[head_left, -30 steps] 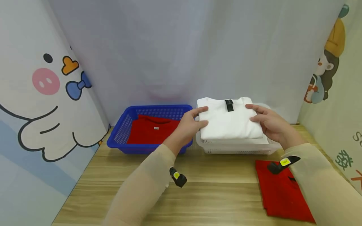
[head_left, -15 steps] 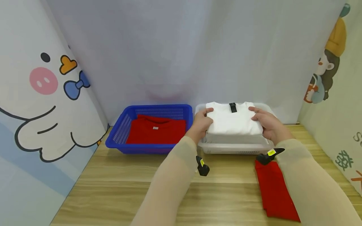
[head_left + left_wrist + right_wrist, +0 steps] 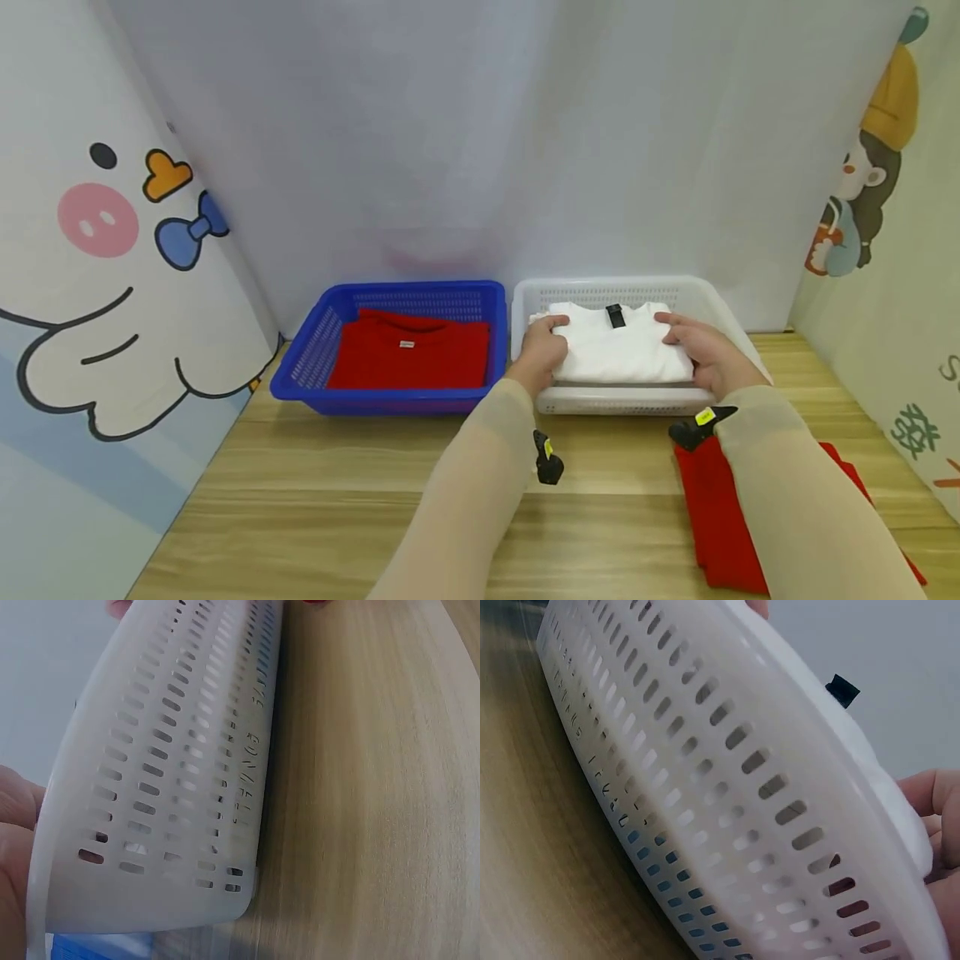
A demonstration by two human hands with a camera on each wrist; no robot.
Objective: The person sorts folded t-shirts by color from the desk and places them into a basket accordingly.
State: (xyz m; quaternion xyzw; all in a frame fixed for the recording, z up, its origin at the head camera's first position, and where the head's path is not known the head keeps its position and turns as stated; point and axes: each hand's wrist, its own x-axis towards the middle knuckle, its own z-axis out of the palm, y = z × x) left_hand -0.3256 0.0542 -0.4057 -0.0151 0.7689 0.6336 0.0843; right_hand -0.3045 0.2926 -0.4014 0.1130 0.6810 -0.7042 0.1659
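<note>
A folded white T-shirt [image 3: 622, 352] with a black neck label lies level within the white basket [image 3: 600, 402]. My left hand [image 3: 542, 352] grips its left edge, index finger and thumb on top. On the opposite edge, my right hand [image 3: 711, 357] holds it the same way; the other fingers of both hands are hidden. In the left wrist view, part of the left hand [image 3: 13, 851] shows behind the slotted basket wall. The right wrist view has the right hand [image 3: 943, 821] at the shirt's side, beyond the basket rim.
To the left stands a blue basket [image 3: 382, 402] with a folded red T-shirt [image 3: 420, 360] in it. Another folded red garment [image 3: 716, 521] lies on the wooden table [image 3: 337, 500] at front right, partly under the right sleeve. A pale curtain [image 3: 450, 142] hangs behind.
Both hands have lowered the white T-shirt from above the white basket's rim down into it. The left hand has shifted right. The baskets have stayed in place.
</note>
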